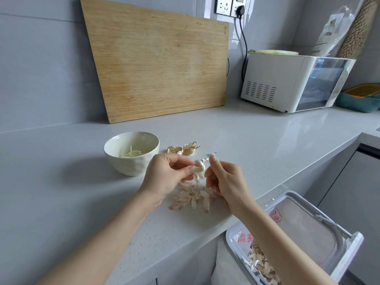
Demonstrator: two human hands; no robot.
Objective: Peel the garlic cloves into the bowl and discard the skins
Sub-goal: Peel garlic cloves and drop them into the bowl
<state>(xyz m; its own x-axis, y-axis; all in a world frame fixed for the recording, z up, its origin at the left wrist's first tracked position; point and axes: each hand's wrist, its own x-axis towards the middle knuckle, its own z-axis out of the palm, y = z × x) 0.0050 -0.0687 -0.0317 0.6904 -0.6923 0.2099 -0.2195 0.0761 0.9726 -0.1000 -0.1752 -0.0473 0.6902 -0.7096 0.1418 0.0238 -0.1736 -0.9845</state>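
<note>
A bamboo cutting board [156, 64] leans against the grey tiled wall [41, 68] and stands on a pale speckled countertop [257, 136]. Right of the board sits a white glass-fronted appliance [273, 83]. Above the board's right corner is a wall socket [230, 6] with a black cable [245, 48] plugged in. Farther right lies a teal basket [357, 101].

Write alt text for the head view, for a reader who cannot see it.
A person's left hand holds a garlic clove while the right hand pinches a strip of its skin, above loose skins on a grey countertop. A white bowl with peeled cloves and unpeeled cloves sit behind; a bin below the counter edge holds more skins.
</note>
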